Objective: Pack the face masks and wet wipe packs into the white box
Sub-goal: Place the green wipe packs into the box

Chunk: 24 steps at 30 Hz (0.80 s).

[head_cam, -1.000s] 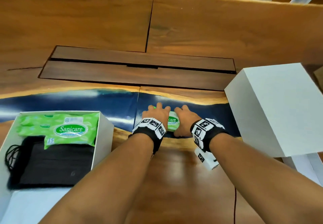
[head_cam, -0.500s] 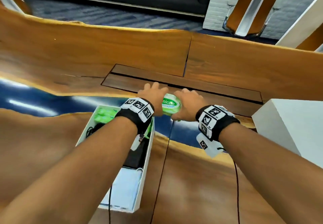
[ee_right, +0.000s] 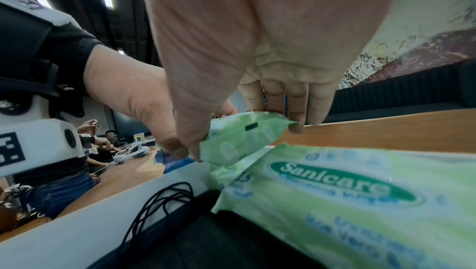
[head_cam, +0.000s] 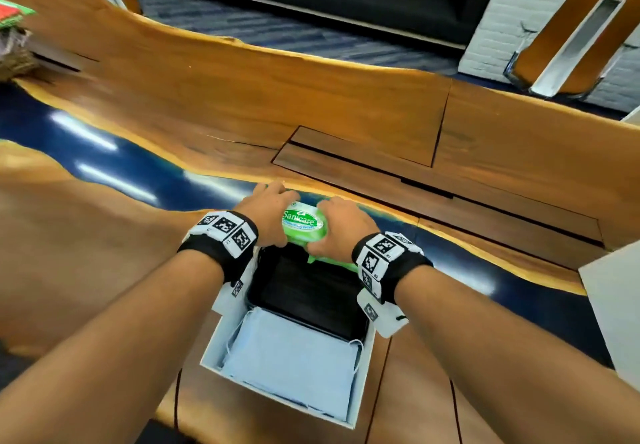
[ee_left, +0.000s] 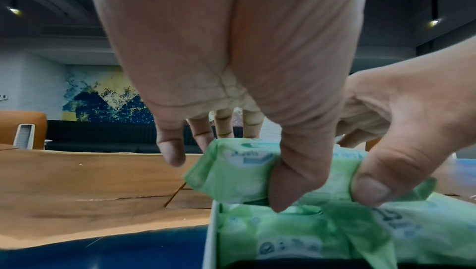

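Both hands hold one green Sanicare wet wipe pack (head_cam: 303,225) just above the far end of the open white box (head_cam: 221,334). My left hand (head_cam: 268,213) grips its left end and my right hand (head_cam: 341,225) grips its right end, thumbs on the near side. In the left wrist view the held pack (ee_left: 237,171) hangs over other green packs (ee_left: 309,238) lying in the box. The right wrist view shows a packed wipe pack (ee_right: 347,192) lying on black masks with ear loops (ee_right: 159,202). Black masks (head_cam: 308,291) fill the box's middle, and light blue masks (head_cam: 291,364) fill its near end.
A large white box piece (head_cam: 613,305) stands on the table at the right edge. Behind the hands is a recessed wooden panel (head_cam: 381,163) in the tabletop. Some colourful items (head_cam: 14,17) lie at the far left. Other people sit at a table in the right wrist view.
Both hands lifted the wipe pack off the table and carried it left until it is over the far end of the white box. The head view swung left with them.
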Each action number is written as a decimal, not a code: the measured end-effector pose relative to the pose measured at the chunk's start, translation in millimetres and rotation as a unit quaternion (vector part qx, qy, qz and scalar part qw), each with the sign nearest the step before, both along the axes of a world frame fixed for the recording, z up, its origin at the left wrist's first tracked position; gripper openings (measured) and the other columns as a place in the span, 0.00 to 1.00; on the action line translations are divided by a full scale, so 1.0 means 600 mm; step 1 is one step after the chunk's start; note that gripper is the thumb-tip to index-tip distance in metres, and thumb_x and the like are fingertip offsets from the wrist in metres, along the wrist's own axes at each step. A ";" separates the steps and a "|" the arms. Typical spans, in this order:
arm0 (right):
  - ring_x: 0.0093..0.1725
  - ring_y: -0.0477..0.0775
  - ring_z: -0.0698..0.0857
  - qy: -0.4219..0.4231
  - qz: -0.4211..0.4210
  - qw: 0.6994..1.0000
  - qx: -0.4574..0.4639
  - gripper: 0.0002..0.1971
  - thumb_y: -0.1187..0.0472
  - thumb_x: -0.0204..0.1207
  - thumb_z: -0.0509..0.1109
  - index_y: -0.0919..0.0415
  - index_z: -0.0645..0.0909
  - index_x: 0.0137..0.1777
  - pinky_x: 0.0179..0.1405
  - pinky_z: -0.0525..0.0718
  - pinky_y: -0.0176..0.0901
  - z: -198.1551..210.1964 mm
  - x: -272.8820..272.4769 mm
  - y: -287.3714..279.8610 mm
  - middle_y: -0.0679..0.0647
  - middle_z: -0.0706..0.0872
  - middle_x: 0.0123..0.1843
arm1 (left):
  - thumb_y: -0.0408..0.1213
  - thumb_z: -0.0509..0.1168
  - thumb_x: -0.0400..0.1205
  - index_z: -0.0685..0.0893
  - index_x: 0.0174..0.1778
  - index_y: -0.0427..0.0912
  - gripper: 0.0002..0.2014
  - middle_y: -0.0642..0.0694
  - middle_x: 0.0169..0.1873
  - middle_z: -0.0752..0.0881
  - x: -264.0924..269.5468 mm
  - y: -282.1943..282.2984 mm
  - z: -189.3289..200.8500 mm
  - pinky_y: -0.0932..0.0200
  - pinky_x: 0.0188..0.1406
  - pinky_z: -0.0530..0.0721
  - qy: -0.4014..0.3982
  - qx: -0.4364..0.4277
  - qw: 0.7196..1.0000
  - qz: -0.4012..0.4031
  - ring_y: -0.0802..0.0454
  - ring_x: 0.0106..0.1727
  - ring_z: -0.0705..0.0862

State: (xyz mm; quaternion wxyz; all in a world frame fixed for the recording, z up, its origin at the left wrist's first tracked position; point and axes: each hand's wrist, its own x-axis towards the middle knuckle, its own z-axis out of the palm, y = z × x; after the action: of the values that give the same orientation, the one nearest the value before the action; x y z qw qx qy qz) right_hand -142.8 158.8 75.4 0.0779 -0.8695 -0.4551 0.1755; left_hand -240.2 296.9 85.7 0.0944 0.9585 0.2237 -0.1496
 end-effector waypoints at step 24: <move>0.65 0.58 0.78 -0.014 -0.015 0.995 -0.094 0.48 0.44 0.61 0.82 0.56 0.63 0.78 0.61 0.76 0.51 -0.065 0.044 -0.032 0.52 0.78 0.68 | 0.46 0.71 0.79 0.42 0.86 0.42 0.49 0.40 0.86 0.37 0.051 -0.011 -0.101 0.34 0.81 0.59 0.084 0.050 0.990 -0.099 0.42 0.87 0.37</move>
State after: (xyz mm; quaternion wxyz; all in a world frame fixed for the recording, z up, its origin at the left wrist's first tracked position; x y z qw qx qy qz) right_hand -116.4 139.8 36.4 -0.0079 -0.8821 -0.4244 0.2042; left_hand -209.6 290.3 25.3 0.0119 0.9634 0.1423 -0.2269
